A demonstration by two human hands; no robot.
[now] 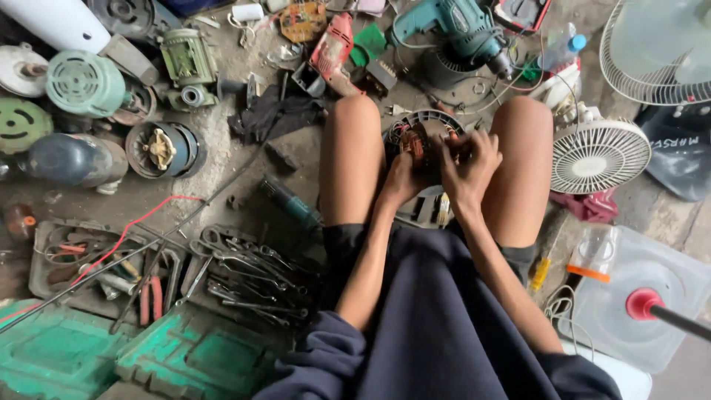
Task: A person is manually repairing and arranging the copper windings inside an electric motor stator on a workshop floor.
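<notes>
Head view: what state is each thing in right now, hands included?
Motor stator: housing open, windings exposed, held between the knees.
Left hand: gripping the stator's near edge.
Right hand: fingers curled on the stator's right side.
Small white fan: lying tilted, grille on.
Teal drill: lying on its side.
Pliers and wrenches: loose heap on the floor.

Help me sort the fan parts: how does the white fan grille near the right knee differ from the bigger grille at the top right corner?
The small fan grille shows whole, a full white circle with a solid round hub, lying low beside the knee. The large fan grille is cut off by the frame edge, looks greyer and wider, and its wires are finer, with a pale blade showing behind them. Both are round, radial wire guards.
</notes>
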